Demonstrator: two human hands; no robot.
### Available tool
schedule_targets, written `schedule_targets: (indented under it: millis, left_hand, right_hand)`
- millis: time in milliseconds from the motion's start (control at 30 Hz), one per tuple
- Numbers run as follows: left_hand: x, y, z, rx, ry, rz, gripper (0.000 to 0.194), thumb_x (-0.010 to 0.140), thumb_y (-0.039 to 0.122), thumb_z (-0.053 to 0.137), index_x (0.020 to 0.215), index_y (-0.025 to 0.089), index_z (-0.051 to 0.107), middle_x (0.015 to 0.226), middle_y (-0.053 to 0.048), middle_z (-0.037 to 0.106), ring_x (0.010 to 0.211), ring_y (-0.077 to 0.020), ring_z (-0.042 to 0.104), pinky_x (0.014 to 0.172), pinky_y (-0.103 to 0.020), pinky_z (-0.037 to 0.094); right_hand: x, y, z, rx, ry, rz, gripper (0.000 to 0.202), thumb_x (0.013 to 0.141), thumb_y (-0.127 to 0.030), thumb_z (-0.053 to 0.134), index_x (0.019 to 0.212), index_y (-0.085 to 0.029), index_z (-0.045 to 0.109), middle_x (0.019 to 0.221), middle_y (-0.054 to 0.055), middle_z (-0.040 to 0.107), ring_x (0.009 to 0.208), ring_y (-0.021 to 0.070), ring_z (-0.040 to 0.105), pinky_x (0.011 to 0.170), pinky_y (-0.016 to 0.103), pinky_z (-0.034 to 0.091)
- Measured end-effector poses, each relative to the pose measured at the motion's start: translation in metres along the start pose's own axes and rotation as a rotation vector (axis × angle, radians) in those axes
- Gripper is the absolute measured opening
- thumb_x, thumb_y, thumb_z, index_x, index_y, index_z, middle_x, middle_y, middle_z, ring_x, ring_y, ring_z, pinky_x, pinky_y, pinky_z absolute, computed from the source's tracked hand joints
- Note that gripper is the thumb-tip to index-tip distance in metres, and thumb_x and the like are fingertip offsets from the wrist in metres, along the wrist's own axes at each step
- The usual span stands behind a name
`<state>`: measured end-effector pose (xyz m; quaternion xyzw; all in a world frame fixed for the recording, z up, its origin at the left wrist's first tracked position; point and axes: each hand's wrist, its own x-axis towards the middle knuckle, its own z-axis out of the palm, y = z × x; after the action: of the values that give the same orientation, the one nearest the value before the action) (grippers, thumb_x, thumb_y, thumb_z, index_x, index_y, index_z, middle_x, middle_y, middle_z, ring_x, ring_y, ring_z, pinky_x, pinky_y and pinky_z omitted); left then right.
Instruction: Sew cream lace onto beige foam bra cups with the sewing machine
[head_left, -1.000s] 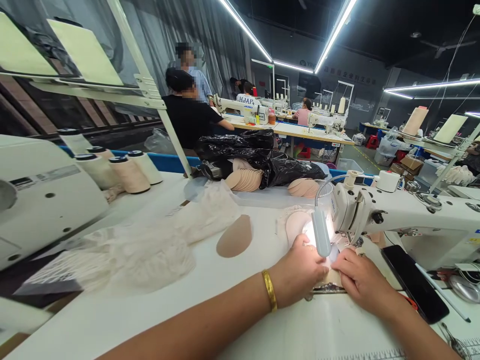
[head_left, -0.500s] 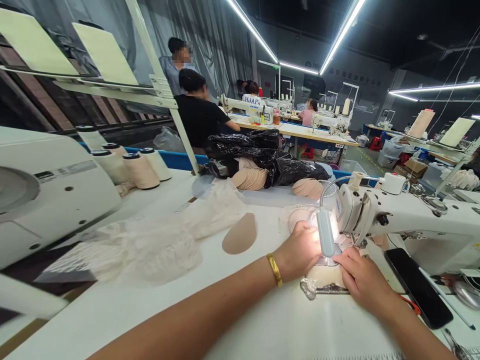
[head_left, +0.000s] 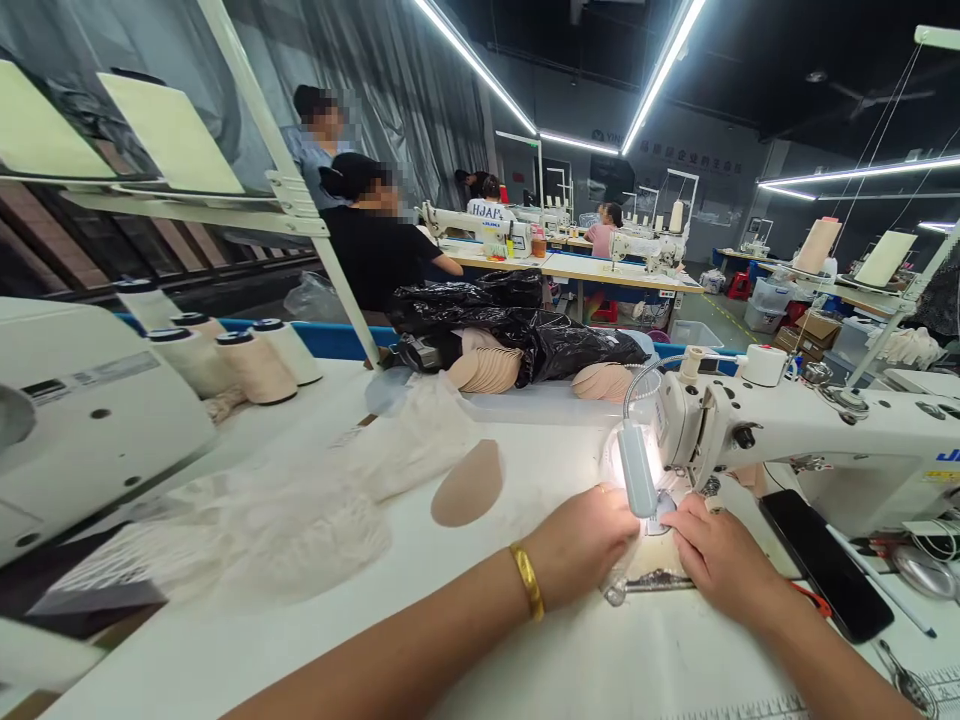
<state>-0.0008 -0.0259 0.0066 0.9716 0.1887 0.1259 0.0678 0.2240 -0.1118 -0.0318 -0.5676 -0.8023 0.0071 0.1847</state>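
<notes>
Pale, rounded workpiece [head_left: 611,450], washed out by glare, at the needle end of the sewing machine [head_left: 795,430]. Left hand [head_left: 589,545] curled by it, right hand [head_left: 716,550] with fingers bunched near the needle; cannot tell what either grips. Lamp [head_left: 637,470] partly blocks the view. Beige pad [head_left: 469,485] lies left; phone [head_left: 825,565] right. Clear tray [head_left: 525,408] behind: fanned beige pads [head_left: 484,370], black plastic bag [head_left: 476,300].

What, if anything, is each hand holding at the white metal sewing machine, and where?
Can't tell. Left hand and right hand curl near the grey oblong lamp at the sewing machine; glare and the hands hide any gripped edge.
</notes>
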Motion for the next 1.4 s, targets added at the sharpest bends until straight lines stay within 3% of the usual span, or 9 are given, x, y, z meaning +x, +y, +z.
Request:
schedule_targets:
  millis: [167,467,700,900,1000,1100,1200,1300,1400]
  left_hand:
    - [0.005,0.009,0.009,0.064,0.082,0.043,0.022,0.085,0.004,0.057,0.068,0.018,0.051,0.074,-0.001,0.058,0.067,-0.0155,0.048,0.055,-0.027,0.031]
    - [0.013,0.016,0.010,-0.021,0.122,-0.071,0.018,0.089,0.003,0.052,0.083,0.019,0.055,0.082,-0.001,0.063,0.074,-0.0158,0.057,0.068,-0.025,0.045]
    - [0.019,0.018,0.005,0.092,0.014,-0.153,0.011,0.090,0.023,0.066,0.084,0.017,0.060,0.096,-0.010,0.067,0.088,-0.0271,0.061,0.073,-0.036,0.049]
    - [0.016,0.021,0.009,0.165,-0.133,-0.160,0.013,0.080,0.005,0.066,0.072,0.015,0.062,0.085,-0.013,0.070,0.086,-0.0304,0.067,0.068,-0.035,0.049]
    - [-0.015,0.031,-0.003,0.181,-0.189,-0.201,0.010,0.076,0.007,0.070,0.074,0.015,0.065,0.081,-0.012,0.070,0.078,-0.0291,0.069,0.066,-0.035,0.050]
    - [-0.064,0.049,-0.031,0.049,-0.264,-0.230,0.004,0.083,0.013,0.066,0.082,0.017,0.068,0.078,-0.008,0.072,0.069,-0.0254,0.067,0.060,-0.032,0.047]
    - [-0.125,0.064,-0.061,-0.345,-0.224,-0.277,0.008,0.088,0.016,0.062,0.089,0.020,0.069,0.079,0.000,0.071,0.069,-0.0177,0.064,0.063,-0.025,0.046]
    - [-0.183,0.069,-0.075,-0.746,-0.280,-0.476,0.014,0.084,0.015,0.062,0.093,0.021,0.071,0.070,0.005,0.062,0.062,-0.0119,0.056,0.057,-0.019,0.043]
    - [-0.223,0.066,-0.073,-0.904,-0.381,-0.583,0.012,0.080,0.021,0.068,0.091,0.021,0.074,0.071,0.004,0.064,0.064,-0.0127,0.058,0.055,-0.018,0.045]
  right_hand:
    - [0.000,-0.001,-0.002,0.006,-0.015,0.025,0.033,0.098,-0.010,0.040,0.113,-0.023,0.066,0.096,0.008,0.066,0.073,0.0231,0.057,0.066,0.036,0.042]
    - [-0.001,0.002,0.000,-0.004,0.011,-0.010,0.031,0.099,-0.012,0.038,0.110,-0.022,0.065,0.091,0.007,0.065,0.069,0.0215,0.055,0.063,0.034,0.041]
    - [-0.004,0.012,0.008,-0.008,0.057,-0.028,0.030,0.098,-0.011,0.040,0.111,-0.023,0.064,0.095,0.007,0.067,0.071,0.0213,0.058,0.063,0.034,0.045]
    - [-0.004,0.001,0.010,0.046,0.105,-0.189,0.032,0.100,-0.009,0.041,0.117,-0.024,0.064,0.101,0.008,0.070,0.092,0.0247,0.065,0.076,0.038,0.055]
    - [0.006,-0.017,0.014,0.040,0.109,-0.294,0.046,0.100,-0.012,0.046,0.142,-0.027,0.052,0.133,0.013,0.065,0.117,0.0287,0.062,0.092,0.045,0.056]
    - [0.014,-0.041,0.024,-0.030,0.193,-0.358,0.040,0.098,-0.012,0.049,0.134,-0.028,0.059,0.149,0.013,0.058,0.132,0.0350,0.056,0.098,0.054,0.052]
    - [0.005,-0.067,0.038,0.070,0.163,-0.457,0.029,0.096,-0.006,0.046,0.107,-0.025,0.066,0.122,0.009,0.073,0.116,0.0298,0.066,0.100,0.053,0.049]
    - [-0.015,-0.088,0.053,0.267,-0.010,-0.452,0.026,0.094,-0.006,0.053,0.093,-0.028,0.067,0.082,0.001,0.072,0.079,0.0206,0.067,0.083,0.040,0.056]
    - [-0.025,-0.103,0.068,0.348,-0.069,-0.404,0.013,0.099,-0.020,0.063,0.095,-0.030,0.071,0.091,0.002,0.073,0.082,0.0195,0.068,0.071,0.032,0.058]
